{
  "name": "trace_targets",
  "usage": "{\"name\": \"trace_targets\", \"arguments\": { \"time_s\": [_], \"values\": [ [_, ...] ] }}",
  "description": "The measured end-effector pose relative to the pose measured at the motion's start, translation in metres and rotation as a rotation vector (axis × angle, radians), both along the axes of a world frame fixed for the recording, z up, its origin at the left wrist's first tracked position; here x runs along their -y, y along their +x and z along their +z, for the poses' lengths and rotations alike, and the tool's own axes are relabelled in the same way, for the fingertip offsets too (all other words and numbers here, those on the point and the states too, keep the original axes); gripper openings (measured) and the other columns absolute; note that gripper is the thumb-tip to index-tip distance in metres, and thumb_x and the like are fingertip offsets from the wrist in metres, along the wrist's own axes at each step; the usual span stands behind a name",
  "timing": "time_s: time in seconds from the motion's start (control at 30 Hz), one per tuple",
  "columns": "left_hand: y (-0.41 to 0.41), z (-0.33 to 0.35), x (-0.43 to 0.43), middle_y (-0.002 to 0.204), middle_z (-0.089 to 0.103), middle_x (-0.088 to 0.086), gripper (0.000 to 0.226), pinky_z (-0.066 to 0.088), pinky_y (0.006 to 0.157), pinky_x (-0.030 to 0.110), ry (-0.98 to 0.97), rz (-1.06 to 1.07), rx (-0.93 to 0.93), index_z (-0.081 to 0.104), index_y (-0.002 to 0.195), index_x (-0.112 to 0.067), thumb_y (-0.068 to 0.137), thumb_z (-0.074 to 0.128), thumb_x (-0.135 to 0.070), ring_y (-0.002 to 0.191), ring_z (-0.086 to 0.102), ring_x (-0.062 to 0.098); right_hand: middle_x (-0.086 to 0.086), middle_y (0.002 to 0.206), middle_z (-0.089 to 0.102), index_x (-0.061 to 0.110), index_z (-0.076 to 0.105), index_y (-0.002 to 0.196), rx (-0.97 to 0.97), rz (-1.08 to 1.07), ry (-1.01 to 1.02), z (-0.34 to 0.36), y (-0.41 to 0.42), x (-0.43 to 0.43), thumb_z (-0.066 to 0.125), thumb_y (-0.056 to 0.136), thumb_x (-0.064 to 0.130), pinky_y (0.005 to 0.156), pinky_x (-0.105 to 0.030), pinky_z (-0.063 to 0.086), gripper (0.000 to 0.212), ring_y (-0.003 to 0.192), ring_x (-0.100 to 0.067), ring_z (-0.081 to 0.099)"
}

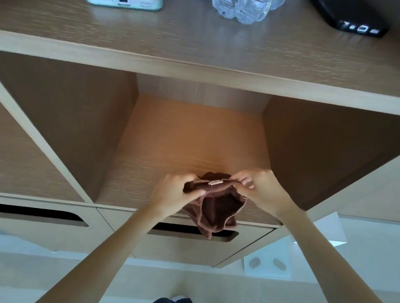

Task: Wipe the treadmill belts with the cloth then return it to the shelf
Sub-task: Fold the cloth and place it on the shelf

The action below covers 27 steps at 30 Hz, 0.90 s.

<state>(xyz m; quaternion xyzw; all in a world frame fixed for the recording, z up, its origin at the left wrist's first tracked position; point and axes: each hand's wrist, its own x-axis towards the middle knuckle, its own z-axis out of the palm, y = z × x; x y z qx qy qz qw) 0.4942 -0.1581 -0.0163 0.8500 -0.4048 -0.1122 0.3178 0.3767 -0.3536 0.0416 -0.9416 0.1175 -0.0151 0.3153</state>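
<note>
The left hand and right hand each pinch the top hem of the brown cloth. It hangs bunched between them at the front edge of the shelf, in its middle compartment. Gripping it at two points probably keeps the hem taut for folding or laying it flat.

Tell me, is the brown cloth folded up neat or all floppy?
Floppy, not neatly folded. The left hand and right hand pinch the brown cloth by its top edge; the rest hangs bunched before the shelf.
</note>
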Motion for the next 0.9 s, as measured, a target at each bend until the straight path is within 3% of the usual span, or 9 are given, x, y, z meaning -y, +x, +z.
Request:
{"name": "trace_targets", "arguments": {
  "time_s": [0.03,0.1,0.17,0.23,0.33,0.5,0.67,0.77,0.9],
  "values": [
    [0.009,0.007,0.003,0.080,0.066,-0.009,0.023,0.041,0.053,0.014,0.048,-0.010,-0.024,0.066,0.091,-0.019,0.084,0.062,-0.040,0.065,0.059,0.009,-0.005,0.091,0.072,0.013,0.072,0.100,-0.040,0.010,-0.022,0.005,0.010,0.005,0.066,0.085,0.008,0.075,-0.013,0.047,0.018,0.075,-0.006,0.062],
    [0.030,0.021,0.014,0.085,0.070,-0.003,0.025,0.054,0.062,0.031,0.091,0.024,-0.042,0.065,0.090,-0.017,0.085,0.060,-0.040,0.071,0.064,0.014,-0.009,0.099,0.073,0.009,0.072,0.103,-0.009,-0.049,-0.060,0.015,0.037,0.014,0.066,0.084,0.006,0.075,-0.009,0.042,0.020,0.080,-0.008,0.063],
    [0.053,0.037,0.031,0.096,0.071,0.003,0.025,0.053,0.077,0.038,0.051,0.190,-0.032,0.065,0.099,-0.018,0.087,0.059,-0.038,0.089,0.066,0.021,-0.011,0.110,0.069,0.005,0.068,0.111,0.090,-0.167,-0.064,0.025,0.063,0.020,0.064,0.087,0.007,0.086,-0.015,0.043,0.025,0.095,-0.016,0.065],
    [0.070,0.049,0.043,0.122,0.062,0.004,0.036,0.047,0.091,0.040,0.066,0.313,-0.040,0.054,0.125,-0.022,0.091,0.056,-0.033,0.113,0.057,0.027,-0.013,0.128,0.059,0.007,0.059,0.124,0.108,-0.214,-0.066,0.031,0.079,0.024,0.060,0.091,0.012,0.099,-0.024,0.041,0.034,0.112,-0.023,0.059],
    [0.073,0.046,0.039,0.140,0.045,0.005,0.052,0.041,0.098,0.042,0.179,0.238,0.039,0.035,0.141,-0.024,0.093,0.053,-0.030,0.125,0.045,0.028,-0.010,0.143,0.041,0.016,0.051,0.134,0.013,-0.177,-0.164,0.021,0.073,0.028,0.055,0.094,0.015,0.107,-0.035,0.036,0.040,0.124,-0.026,0.049],
    [0.049,0.006,0.015,0.135,0.049,-0.005,0.038,0.036,0.103,0.035,0.079,-0.043,0.189,0.054,0.126,-0.025,0.088,0.060,-0.024,0.125,0.044,0.016,-0.005,0.131,0.057,0.024,0.065,0.116,-0.152,-0.080,-0.161,-0.014,0.036,0.018,0.051,0.094,0.010,0.102,-0.038,0.041,0.029,0.116,-0.022,0.056],
    [0.065,-0.017,0.022,0.140,0.044,0.001,0.050,0.034,0.105,0.036,0.160,-0.004,0.104,0.045,0.135,-0.022,0.087,0.062,-0.021,0.128,0.041,0.022,0.002,0.120,0.064,0.021,0.068,0.112,-0.177,-0.029,-0.074,-0.037,0.026,-0.009,0.056,0.091,0.011,0.098,-0.037,0.045,0.026,0.108,-0.015,0.060],
    [0.080,-0.019,0.034,0.145,0.038,0.009,0.060,0.031,0.108,0.039,0.125,0.063,0.022,0.036,0.141,-0.017,0.086,0.060,-0.007,0.131,0.038,0.027,0.004,0.120,0.060,0.022,0.065,0.114,-0.166,-0.014,-0.038,-0.046,0.021,-0.020,0.066,0.084,0.013,0.096,-0.037,0.045,0.031,0.108,-0.015,0.058],
    [0.095,-0.017,0.042,0.126,0.056,0.007,0.040,0.041,0.096,0.041,0.199,0.065,0.035,0.055,0.123,-0.016,0.085,0.057,-0.004,0.114,0.053,0.029,0.005,0.119,0.060,0.023,0.064,0.113,-0.204,-0.047,-0.042,-0.054,0.012,-0.018,0.073,0.077,0.013,0.094,-0.036,0.046,0.038,0.109,-0.014,0.057]
  ]
}}
